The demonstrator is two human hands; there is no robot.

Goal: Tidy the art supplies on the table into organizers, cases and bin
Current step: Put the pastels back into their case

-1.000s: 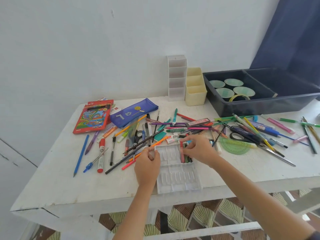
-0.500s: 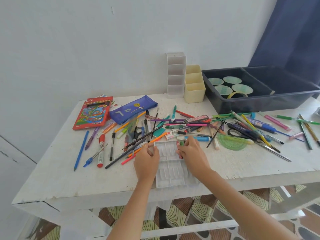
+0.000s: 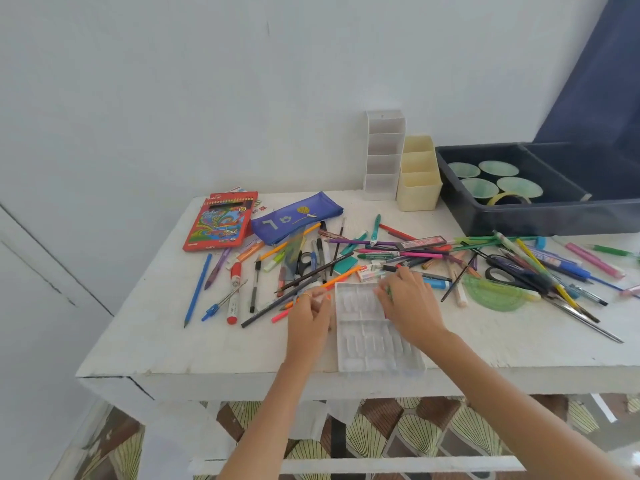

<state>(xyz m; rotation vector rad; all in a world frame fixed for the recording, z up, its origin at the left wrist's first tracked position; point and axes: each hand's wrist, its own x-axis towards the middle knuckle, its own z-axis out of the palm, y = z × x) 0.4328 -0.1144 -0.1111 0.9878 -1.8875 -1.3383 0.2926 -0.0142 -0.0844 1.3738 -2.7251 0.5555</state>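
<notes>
The clear case sits at the near edge of the counter, just in front of the pen pile. It's see-through plastic with ribbed slots inside. The left hand has its fingers curled on the case's left rim, gripping it. The right hand curls over the far right corner (something green peeks out, too blurry to tell what those fingers pinch).

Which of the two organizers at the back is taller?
The white organizer, left of the cream organizer, which stands lower.
</notes>
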